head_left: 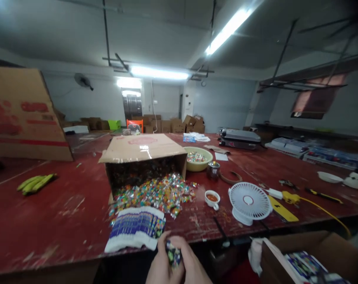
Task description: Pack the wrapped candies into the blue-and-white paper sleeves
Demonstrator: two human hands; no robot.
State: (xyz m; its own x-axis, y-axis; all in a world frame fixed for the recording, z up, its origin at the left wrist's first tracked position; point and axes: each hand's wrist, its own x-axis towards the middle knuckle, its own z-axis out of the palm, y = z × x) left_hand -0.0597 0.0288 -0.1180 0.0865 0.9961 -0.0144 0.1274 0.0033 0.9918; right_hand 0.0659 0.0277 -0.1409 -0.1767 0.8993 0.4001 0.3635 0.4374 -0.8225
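Note:
My left hand (161,265) and my right hand (192,265) meet at the bottom edge of the head view, both closed round a small dark printed packet (173,254) held between them. Just beyond them a fanned stack of white and blue printed bags (134,230) lies at the table's near edge. Behind the stack, a heap of colourful wrapped candies (155,193) spills from a cardboard box (143,156) lying on its side.
The red table (57,213) carries a green bowl of candies (198,158), a metal cup (213,169), a small white cup (212,198), a white desk fan (249,202), yellow tools (288,199) and bananas (35,183). An open carton (312,256) stands at the lower right.

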